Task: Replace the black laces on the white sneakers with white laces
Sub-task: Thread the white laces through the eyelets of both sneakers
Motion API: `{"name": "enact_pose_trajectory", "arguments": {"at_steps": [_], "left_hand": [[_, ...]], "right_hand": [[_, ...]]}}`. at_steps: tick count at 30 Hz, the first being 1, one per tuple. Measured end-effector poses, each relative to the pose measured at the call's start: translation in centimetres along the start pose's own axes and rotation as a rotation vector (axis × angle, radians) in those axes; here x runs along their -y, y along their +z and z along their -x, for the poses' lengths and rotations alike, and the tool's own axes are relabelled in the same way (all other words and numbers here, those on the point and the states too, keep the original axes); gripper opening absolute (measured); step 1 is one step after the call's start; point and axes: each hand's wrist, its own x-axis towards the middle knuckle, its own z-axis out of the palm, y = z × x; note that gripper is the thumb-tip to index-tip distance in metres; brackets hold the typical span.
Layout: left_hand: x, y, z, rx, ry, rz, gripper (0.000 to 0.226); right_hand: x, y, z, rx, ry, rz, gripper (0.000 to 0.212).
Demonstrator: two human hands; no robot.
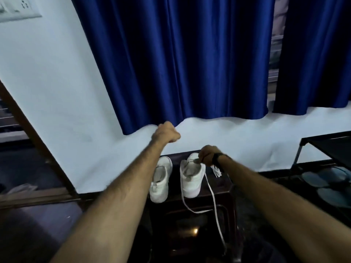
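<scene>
Threading looks to be under way on one shoe only. Two white sneakers stand side by side on a dark stool (224, 188) at lower centre of the frame, toes pointing away from the camera. No black lace shows on either shoe.

Right sneaker (190, 179): a white lace (210, 190) runs from the eyelet area near the top of the shoe, down over the stool's front edge, one strand looping low and the other trailing toward the bottom of the frame. Right hand (208, 155), just above the shoe's toe end, fingers curled and pinching the lace close to the eyelets. A dark band sits on that wrist.

Left sneaker (160, 182): partly hidden behind the left forearm; no lace of any colour visible on it, though the eyelets are too blurred to be sure.

Left hand (166, 132): raised above and left of the shoes, in front of the hem of the blue curtain (180, 59); fingers closed into a fist. Cannot tell whether a lace end is inside.

A small white bundle (217, 171) lies on the stool just right of the right sneaker, possibly the second lace.

Judgement: black laces appear to be out; right shoe barely started; left shoe not yet laced. Most of the work is left.
</scene>
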Motion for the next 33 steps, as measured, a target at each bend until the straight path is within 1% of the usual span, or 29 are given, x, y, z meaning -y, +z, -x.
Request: {"name": "enact_pose_trajectory", "arguments": {"at_steps": [2, 3, 5, 7, 10, 11, 13, 15, 18, 21, 24, 26, 29, 32, 33], "left_hand": [[0.6, 3.1, -0.1, 0.038, -0.015, 0.002, 0.030], [0.6, 4.0, 0.5, 0.042, -0.007, 0.004, 0.027], [0.8, 6.1, 0.5, 0.038, 0.035, 0.009, 0.023], [1.0, 8.2, 0.0, 0.065, 0.127, -0.035, 0.024], [0.9, 11.1, -1.5, 0.121, 0.305, -0.179, 0.031], [0.8, 11.9, -2.1, 0.144, 0.354, -0.217, 0.034], [0.5, 13.0, -3.2, 0.196, 0.423, -0.294, 0.035], [0.2, 13.7, -4.0, 0.215, 0.452, -0.359, 0.025], [0.2, 14.0, -5.0, 0.240, 0.469, -0.363, 0.015], [0.6, 14.0, -5.9, 0.250, 0.496, -0.389, 0.013], [0.9, 14.2, -6.4, 0.310, 0.491, -0.372, 0.007], [0.9, 14.3, -6.5, 0.350, 0.487, -0.373, 0.007], [1.3, 14.3, -6.9, 0.348, 0.473, -0.309, 0.014], [1.9, 14.4, -7.0, 0.389, 0.494, -0.281, 0.008], [2.1, 14.6, -7.0, 0.403, 0.512, -0.299, 0.015]], "right_hand": [[-0.5, 3.3, -0.6, -0.125, 0.015, -0.003, 0.040], [-0.6, 4.6, -0.9, -0.183, 0.029, -0.035, 0.039], [-1.0, 6.6, -1.6, -0.330, 0.052, -0.111, 0.030], [-1.5, 8.3, -2.1, -0.449, 0.069, -0.215, 0.024], [-2.2, 10.3, -2.7, -0.545, 0.063, -0.308, 0.010], [-2.4, 10.7, -3.0, -0.565, 0.062, -0.325, 0.010], [-2.7, 11.1, -3.9, -0.588, 0.068, -0.358, 0.012], [-2.9, 11.6, -4.5, -0.596, 0.066, -0.388, 0.014], [-3.1, 12.2, -5.0, -0.600, 0.060, -0.435, 0.012], [-3.1, 12.5, -5.3, -0.607, 0.052, -0.457, 0.010], [-2.9, 12.7, -5.5, -0.603, 0.063, -0.469, 0.007], [-2.8, 12.8, -5.4, -0.607, 0.066, -0.484, 0.008], [-2.9, 12.9, -5.4, -0.623, 0.075, -0.505, 0.008], [-2.9, 12.9, -5.3, -0.628, 0.077, -0.525, 0.010], [-2.8, 12.9, -5.2, -0.630, 0.076, -0.527, 0.009]]}}
